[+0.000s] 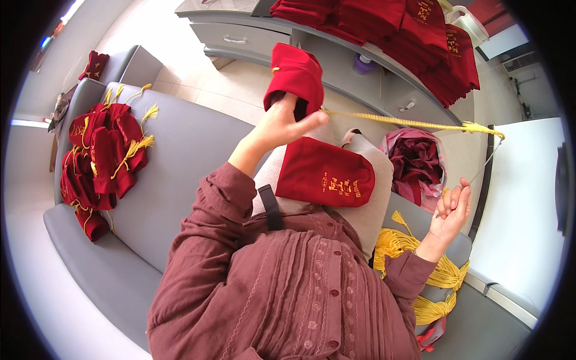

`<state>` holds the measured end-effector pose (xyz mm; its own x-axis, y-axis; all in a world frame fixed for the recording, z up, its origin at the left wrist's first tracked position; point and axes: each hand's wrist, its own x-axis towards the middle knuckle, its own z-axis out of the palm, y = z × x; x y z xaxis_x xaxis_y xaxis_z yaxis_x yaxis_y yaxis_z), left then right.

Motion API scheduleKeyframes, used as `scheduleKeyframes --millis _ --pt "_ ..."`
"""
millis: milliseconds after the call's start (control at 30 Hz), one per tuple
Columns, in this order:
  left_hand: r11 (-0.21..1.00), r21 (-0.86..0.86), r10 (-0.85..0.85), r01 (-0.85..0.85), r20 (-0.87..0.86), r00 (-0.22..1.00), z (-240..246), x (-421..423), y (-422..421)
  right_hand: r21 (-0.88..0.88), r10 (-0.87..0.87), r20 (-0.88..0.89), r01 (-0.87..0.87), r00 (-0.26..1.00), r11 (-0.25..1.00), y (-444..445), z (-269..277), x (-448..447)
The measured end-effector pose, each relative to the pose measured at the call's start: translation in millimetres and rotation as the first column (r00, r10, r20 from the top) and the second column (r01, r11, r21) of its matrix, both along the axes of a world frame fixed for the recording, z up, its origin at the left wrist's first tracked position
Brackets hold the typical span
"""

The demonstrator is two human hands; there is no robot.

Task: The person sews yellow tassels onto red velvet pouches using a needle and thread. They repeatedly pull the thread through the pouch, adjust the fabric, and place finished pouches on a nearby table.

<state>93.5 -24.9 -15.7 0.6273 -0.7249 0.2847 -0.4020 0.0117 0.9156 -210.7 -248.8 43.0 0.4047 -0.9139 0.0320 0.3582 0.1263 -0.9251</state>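
My left hand [281,119] holds a red cloth pouch [297,74], with its fingers inside the pouch's opening. From the pouch a yellow cord [391,119] stretches to the right, caught at its far end by the tip of a thin metal hook tool [485,163]. That tool is gripped in my right hand [452,204], out to the right. Across my lap lies another red pouch [326,173] with gold printed writing. Bundles of yellow tasselled cords [443,272] rest beside my right forearm.
Red pouches with yellow tassels [105,153] are piled on the grey sofa [189,130] at left. Stacked red pouches [405,27] cover the grey cabinet [245,33] ahead. A plastic bag with dark red cloth [416,159] stands right of my knees. A white surface [526,202] is at far right.
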Motion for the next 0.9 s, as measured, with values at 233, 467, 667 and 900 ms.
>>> scheduleKeyframes --millis 233,467,667,900 --pt "0.919 0.137 0.192 -0.371 0.666 0.721 -26 15 -11 -0.068 0.100 0.101 -0.094 0.990 0.993 5 26 11" --pt "0.935 0.006 0.320 -0.355 -0.446 0.836 -4 31 -23 -0.040 0.193 0.152 -0.189 0.969 0.981 4 31 17" --pt "0.903 -0.429 -0.321 -0.022 -0.707 0.631 37 13 -23 -0.085 0.316 0.209 -0.305 0.925 0.949 10 37 40" --pt "0.930 -0.365 -0.355 0.034 -0.875 0.330 45 -30 -26 -0.201 0.404 0.037 -0.390 0.914 0.899 39 53 84"
